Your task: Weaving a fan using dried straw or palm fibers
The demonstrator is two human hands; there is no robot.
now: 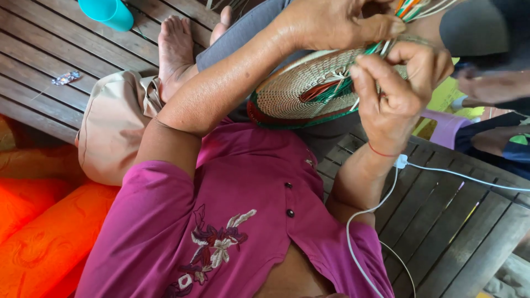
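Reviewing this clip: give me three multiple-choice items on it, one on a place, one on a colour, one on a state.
1. Where is the turquoise cup?
A. on the slatted wooden floor
B. on the orange cushion
C. in a hand

2. What colour is the rim of the woven basket?
A. blue
B. green and red
C. black

3. What are the left hand and right hand doing?
A. lying flat
B. pinching the basket's strands
C. gripping the white cable

Answers: 1 A, it stands on the boards at top left. 2 B, both bands edge it. 3 B, fingers close on strands.
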